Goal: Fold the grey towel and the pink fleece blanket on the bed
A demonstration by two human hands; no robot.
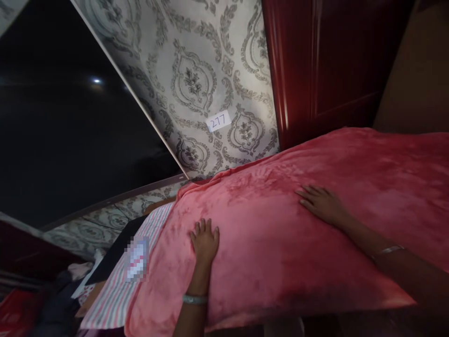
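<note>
A plush pink-red blanket (pixel 252 252) lies spread over a raised flat surface, mostly smooth, with slight ruffling along its far edge. My left hand (pixel 205 239) rests palm down on the left part of the blanket, its fingers spread and pointing away from me. Farther right, my right hand (pixel 321 203) also lies flat on the blanket with its fingers stretched out to the left. Neither hand holds anything. Under the blanket's left edge shows a striped cloth (pixel 115 299) in white, pink and grey, with a blurred-out item on top of it.
A large black television screen (pixel 77 121) stands at the left. Behind the blanket is patterned wallpaper (pixel 192 84) with a paper label (pixel 219 120) reading 277. A dark red wooden panel (pixel 336 61) rises at the back right. Dark clothes (pixel 58 299) are piled at the lower left.
</note>
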